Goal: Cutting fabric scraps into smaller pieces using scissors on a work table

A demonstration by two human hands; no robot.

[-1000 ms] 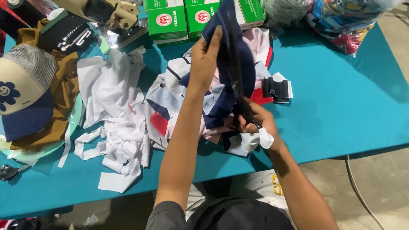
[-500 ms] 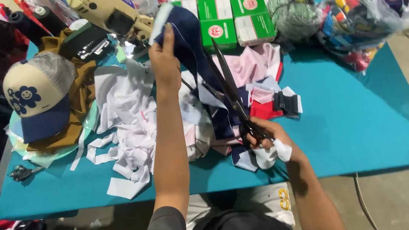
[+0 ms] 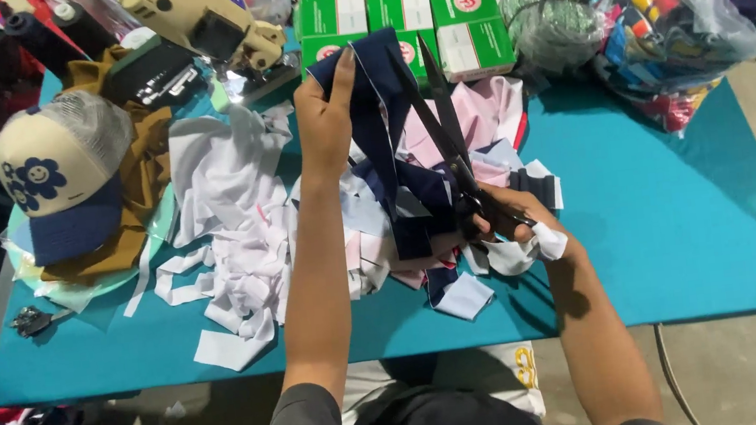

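My left hand [image 3: 328,120] is raised over the teal table and pinches the upper edge of a dark navy strip of fabric [image 3: 382,138], which hangs down toward a heap of scraps. My right hand [image 3: 510,220], lower and to the right, grips the handles of long black scissors [image 3: 439,119]. Their blades are open and point up along the navy strip. A white bandage or cloth is wrapped around a finger of my right hand.
White, pink and navy fabric scraps [image 3: 241,226] cover the teal table [image 3: 674,212]. A beige and navy cap [image 3: 60,174] lies on brown cloth at left. Green and white boxes [image 3: 461,20], a sewing machine [image 3: 193,22] and clear bags of coloured cloth [image 3: 701,15] line the back.
My left hand has stayed raised with the navy strip. The scissors have swung further up along the fabric, blades open. The camera view has shifted slightly.
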